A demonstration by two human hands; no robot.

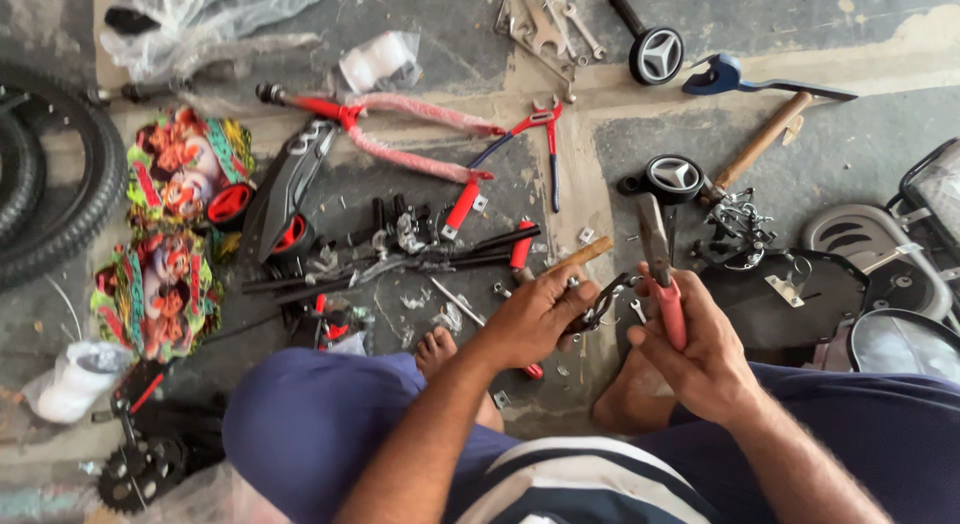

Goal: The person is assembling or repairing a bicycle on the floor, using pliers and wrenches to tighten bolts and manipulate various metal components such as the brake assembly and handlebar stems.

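1. Left hand pinches a small metal brake part above the concrete floor.
2. Right hand grips red-handled pliers (jaws pointing away); better to keep the part steady.

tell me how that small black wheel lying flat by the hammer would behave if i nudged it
The small black wheel lies flat on the concrete floor, so a nudge would probably slide it, not roll it. It looks like a light plastic hub with a rubbery rim, likely stiff and easy to lift. Stood on edge, it would probably roll toward the hammer.
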